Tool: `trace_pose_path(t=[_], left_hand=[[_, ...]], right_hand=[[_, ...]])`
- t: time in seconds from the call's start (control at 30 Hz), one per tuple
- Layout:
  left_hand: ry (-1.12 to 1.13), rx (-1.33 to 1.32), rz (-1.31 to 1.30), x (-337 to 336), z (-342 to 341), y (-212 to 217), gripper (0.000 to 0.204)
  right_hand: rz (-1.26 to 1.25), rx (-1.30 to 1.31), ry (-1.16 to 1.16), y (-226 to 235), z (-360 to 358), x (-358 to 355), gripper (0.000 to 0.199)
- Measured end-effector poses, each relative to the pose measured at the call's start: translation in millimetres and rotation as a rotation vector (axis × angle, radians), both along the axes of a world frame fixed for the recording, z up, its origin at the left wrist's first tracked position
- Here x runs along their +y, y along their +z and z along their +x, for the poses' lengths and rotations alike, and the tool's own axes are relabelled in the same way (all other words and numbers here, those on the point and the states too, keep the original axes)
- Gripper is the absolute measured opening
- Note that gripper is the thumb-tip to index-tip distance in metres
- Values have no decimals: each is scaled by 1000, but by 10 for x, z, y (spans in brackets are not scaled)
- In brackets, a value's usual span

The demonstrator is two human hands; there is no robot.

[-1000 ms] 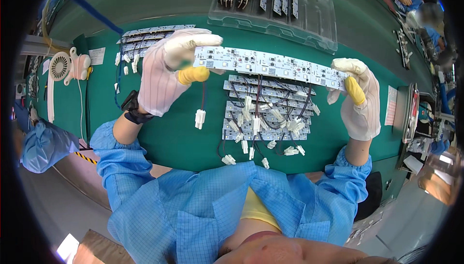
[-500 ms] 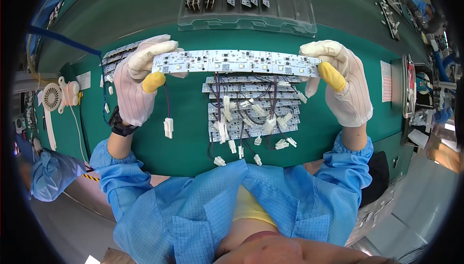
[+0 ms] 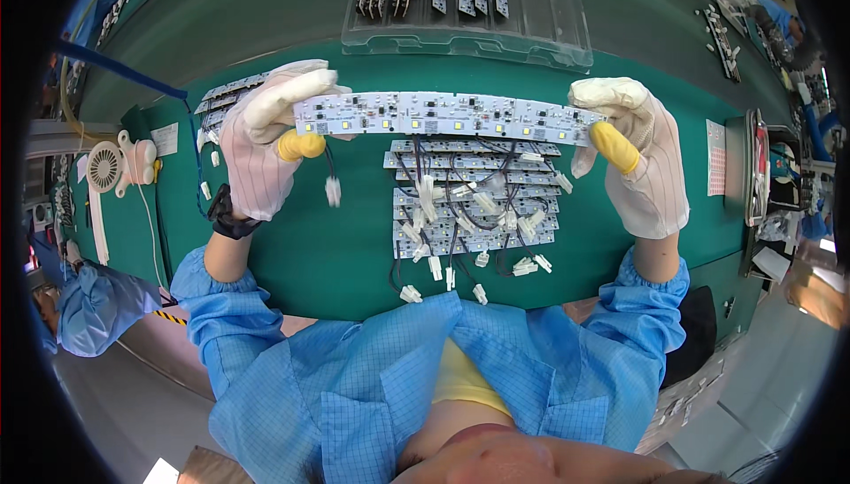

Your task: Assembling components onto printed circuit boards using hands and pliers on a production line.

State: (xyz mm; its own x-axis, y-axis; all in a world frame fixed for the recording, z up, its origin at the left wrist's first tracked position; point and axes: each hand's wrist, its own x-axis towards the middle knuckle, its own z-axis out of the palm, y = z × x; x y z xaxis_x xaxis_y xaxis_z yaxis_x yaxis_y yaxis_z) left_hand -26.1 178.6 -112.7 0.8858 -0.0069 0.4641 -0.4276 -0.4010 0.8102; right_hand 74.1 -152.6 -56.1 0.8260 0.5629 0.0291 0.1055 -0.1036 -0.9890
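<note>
A long white LED circuit board strip (image 3: 452, 116) is held up level between my two gloved hands, its component side in view. My left hand (image 3: 276, 134) pinches its left end, a yellow-covered thumb on the front and the fingers behind. At the right end my right hand (image 3: 630, 147) grips the same way. A dark cable with a white connector (image 3: 333, 190) dangles below the left end. Beneath the raised strip lies a stack of similar LED boards (image 3: 474, 247), strewn with wires and white plugs (image 3: 485, 203). The strip hides the top of that stack.
Beyond the hands, a clear plastic tray (image 3: 469, 41) holds several boards on edge. More boards (image 3: 221, 99) lie behind my left hand. A small white fan (image 3: 106, 168) stands at the left, with a blue cord (image 3: 124, 70) nearby. A metal-edged bin (image 3: 753, 165) is at the right.
The strip has tipped slightly, its right end now a little lower. The cable dangling at its left end has swung and hangs shorter. The whole view has shifted slightly.
</note>
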Motion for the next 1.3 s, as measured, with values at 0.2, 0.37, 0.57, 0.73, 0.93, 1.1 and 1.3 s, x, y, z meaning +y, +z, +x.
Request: trace_pose_path(t=[0.2, 0.37, 0.57, 0.73, 0.93, 1.1, 1.3], left_hand=[[71, 52, -120, -84, -7, 57, 50], [99, 169, -155, -42, 9, 22, 54], [184, 257, 91, -23, 95, 71, 51], [170, 217, 158, -36, 108, 86, 49], [191, 208, -11, -66, 75, 31, 50], [117, 202, -137, -43, 25, 64, 47], [92, 212, -258, -109, -41, 115, 48]], right_hand=[[3, 12, 28, 22, 12, -28, 43], [28, 129, 89, 74, 10, -21, 44], [-51, -108, 120, 68, 49, -41, 50], [64, 103, 163, 95, 35, -57, 49], [68, 138, 158, 95, 36, -37, 49], [-42, 17, 95, 38, 74, -26, 52], [72, -16, 116, -92, 111, 23, 58]])
